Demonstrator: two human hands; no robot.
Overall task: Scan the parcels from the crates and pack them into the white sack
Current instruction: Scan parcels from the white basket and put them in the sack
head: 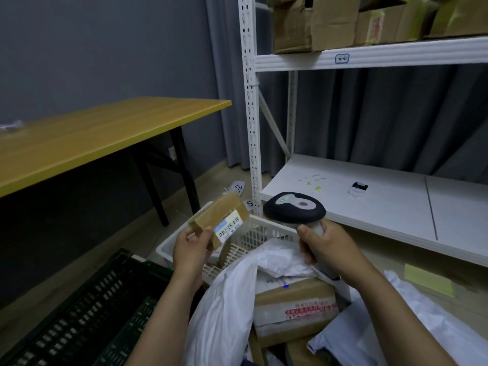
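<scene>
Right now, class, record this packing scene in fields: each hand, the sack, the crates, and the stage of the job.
Left hand: grips a small cardboard parcel, barcode label facing the camera
Right hand: grips the scanner by its handle, head close to the parcel
White sack: open below the hands, a taped box inside
White crate: on the floor behind the sack
Black crate: lower left
Stage: parcel held at the scanner, not yet in the sack
</scene>
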